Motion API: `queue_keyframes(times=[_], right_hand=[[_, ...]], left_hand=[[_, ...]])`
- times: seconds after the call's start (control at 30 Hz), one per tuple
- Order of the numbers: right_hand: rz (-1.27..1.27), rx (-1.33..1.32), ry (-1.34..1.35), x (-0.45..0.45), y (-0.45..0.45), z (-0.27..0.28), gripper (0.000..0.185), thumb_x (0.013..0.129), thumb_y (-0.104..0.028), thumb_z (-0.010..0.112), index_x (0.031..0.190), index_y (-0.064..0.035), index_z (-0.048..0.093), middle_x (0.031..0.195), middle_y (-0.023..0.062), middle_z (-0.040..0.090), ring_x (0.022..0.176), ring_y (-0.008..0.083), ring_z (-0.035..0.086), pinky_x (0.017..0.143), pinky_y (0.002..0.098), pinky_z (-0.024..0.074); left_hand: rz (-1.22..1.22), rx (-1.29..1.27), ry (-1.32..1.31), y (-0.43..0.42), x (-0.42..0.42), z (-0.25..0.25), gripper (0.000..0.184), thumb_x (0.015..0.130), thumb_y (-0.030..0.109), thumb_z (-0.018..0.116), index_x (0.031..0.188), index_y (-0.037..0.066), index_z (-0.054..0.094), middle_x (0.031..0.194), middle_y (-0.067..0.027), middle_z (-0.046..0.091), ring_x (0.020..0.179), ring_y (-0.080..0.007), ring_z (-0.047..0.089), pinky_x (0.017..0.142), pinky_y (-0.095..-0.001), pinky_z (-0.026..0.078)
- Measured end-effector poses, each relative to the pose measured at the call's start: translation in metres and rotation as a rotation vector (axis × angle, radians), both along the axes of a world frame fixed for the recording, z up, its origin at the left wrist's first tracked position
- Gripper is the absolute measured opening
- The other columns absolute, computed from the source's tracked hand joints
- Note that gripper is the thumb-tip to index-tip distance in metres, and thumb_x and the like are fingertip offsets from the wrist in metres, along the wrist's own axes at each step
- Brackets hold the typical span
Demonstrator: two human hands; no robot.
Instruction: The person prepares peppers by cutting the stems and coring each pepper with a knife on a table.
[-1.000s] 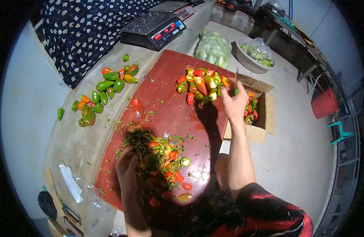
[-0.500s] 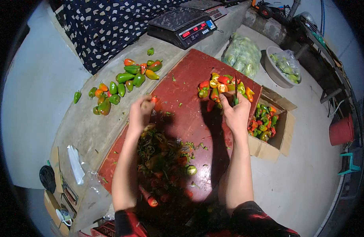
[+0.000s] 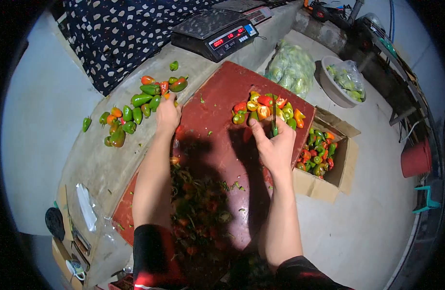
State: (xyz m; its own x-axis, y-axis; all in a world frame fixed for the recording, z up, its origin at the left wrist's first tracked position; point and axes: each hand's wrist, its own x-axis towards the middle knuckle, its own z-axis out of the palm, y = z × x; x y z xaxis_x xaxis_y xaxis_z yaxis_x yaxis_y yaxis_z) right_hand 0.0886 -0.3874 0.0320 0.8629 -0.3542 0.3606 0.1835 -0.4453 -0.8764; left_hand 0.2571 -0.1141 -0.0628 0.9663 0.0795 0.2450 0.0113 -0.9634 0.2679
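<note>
Holding knife (image 3: 274, 127), touching pepper (image 3: 167, 96), scale digits (image 3: 229, 38)

Glossy peppers (image 3: 141, 100), matt cardboard box (image 3: 315, 185)

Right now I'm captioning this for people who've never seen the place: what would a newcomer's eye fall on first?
Probably the bright cluster of peppers near the far right edge of the red tabletop, just beyond the right hand with its green-handled knife. Next, the peppers on the ledge at left, with the left hand at their edge; then the scale's glowing red digits at the top.
</note>
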Motion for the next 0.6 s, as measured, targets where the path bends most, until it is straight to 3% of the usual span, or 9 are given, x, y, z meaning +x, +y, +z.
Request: queue_keyframes(times=[0.03,0.1,0.17,0.23,0.3,0.4,0.47,0.53,0.6], right_hand=[[0.007,-0.001,0.003,-0.001,0.000,0.000,0.028,0.084,-0.021,0.074,0.078,0.0042,0.063,0.066,0.0159,0.064,0.058,0.0238,0.058,0.062,0.0379,0.0475],[0.035,-0.020,-0.005,-0.001,0.007,0.000,0.026,0.084,-0.019,0.073,0.077,0.0036,0.062,0.064,0.0144,0.062,0.058,0.0214,0.058,0.061,0.0371,0.0475],[0.092,-0.031,0.019,-0.005,0.020,0.004,0.026,0.084,-0.019,0.073,0.075,0.0033,0.061,0.062,0.0133,0.061,0.057,0.0211,0.058,0.061,0.0367,0.0473],[0.149,-0.037,0.014,-0.006,0.037,0.000,0.026,0.084,-0.017,0.072,0.074,0.0026,0.060,0.058,0.0115,0.056,0.055,0.0206,0.057,0.059,0.0361,0.0462],[0.245,-0.135,0.107,-0.009,0.053,-0.006,0.027,0.085,-0.019,0.071,0.074,0.0023,0.060,0.060,0.0149,0.058,0.056,0.0261,0.059,0.059,0.0381,0.0473],[0.384,-0.236,0.174,-0.026,0.090,-0.010,0.026,0.084,-0.021,0.071,0.075,0.0013,0.061,0.063,0.0182,0.061,0.059,0.0334,0.063,0.059,0.0410,0.0486],[0.471,-0.298,0.134,-0.032,0.111,-0.022,0.025,0.083,-0.021,0.071,0.076,0.0006,0.061,0.065,0.0196,0.062,0.062,0.0374,0.064,0.060,0.0427,0.0492],[0.599,-0.489,0.154,-0.045,0.122,-0.040,0.023,0.081,-0.020,0.072,0.076,-0.0003,0.061,0.067,0.0207,0.063,0.067,0.0409,0.064,0.060,0.0452,0.0496],[0.637,-0.526,0.153,-0.057,0.131,-0.044,0.020,0.077,-0.016,0.073,0.075,-0.0011,0.060,0.068,0.0206,0.062,0.067,0.0418,0.064,0.060,0.0459,0.0497]], left_hand=[[0.007,-0.001,0.003,0.004,-0.010,-0.002,0.042,0.089,0.025,0.068,0.127,0.012,0.058,0.116,-0.0194,0.061,0.100,-0.0320,0.064,0.086,-0.0455,0.053],[-0.042,-0.544,-0.066,0.020,-0.036,-0.004,0.040,0.089,0.020,0.067,0.125,0.007,0.056,0.109,-0.0181,0.062,0.089,-0.0270,0.064,0.079,-0.0409,0.053],[-0.044,-1.376,0.063,0.030,-0.097,-0.002,0.036,0.090,0.013,0.061,0.125,0.010,0.054,0.100,-0.0127,0.062,0.084,-0.0204,0.061,0.067,-0.0367,0.053],[-0.120,-1.606,0.003,0.047,-0.167,0.002,0.040,0.091,0.008,0.058,0.130,0.010,0.052,0.107,-0.0111,0.064,0.090,-0.0217,0.063,0.075,-0.0348,0.054],[-0.032,-1.746,0.033,0.045,-0.235,0.038,0.039,0.093,0.005,0.057,0.131,0.005,0.052,0.111,-0.0112,0.065,0.097,-0.0218,0.064,0.084,-0.0321,0.052],[-0.027,-1.880,0.142,0.029,-0.291,0.033,0.035,0.099,0.025,0.053,0.123,-0.001,0.057,0.106,-0.0104,0.065,0.097,-0.0210,0.064,0.087,-0.0320,0.052],[0.120,-1.897,0.106,0.023,-0.305,0.034,0.036,0.101,0.030,0.050,0.118,-0.001,0.060,0.102,-0.0096,0.066,0.089,-0.0192,0.065,0.081,-0.0312,0.053],[0.033,-1.943,0.360,0.030,-0.306,0.032,0.039,0.103,0.034,0.045,0.107,0.001,0.065,0.084,-0.0056,0.065,0.069,-0.0152,0.062,0.065,-0.0280,0.052],[0.077,-1.844,0.300,0.030,-0.305,0.044,0.040,0.104,0.033,0.043,0.101,0.001,0.066,0.078,-0.0046,0.063,0.064,-0.0143,0.060,0.061,-0.0273,0.051]])
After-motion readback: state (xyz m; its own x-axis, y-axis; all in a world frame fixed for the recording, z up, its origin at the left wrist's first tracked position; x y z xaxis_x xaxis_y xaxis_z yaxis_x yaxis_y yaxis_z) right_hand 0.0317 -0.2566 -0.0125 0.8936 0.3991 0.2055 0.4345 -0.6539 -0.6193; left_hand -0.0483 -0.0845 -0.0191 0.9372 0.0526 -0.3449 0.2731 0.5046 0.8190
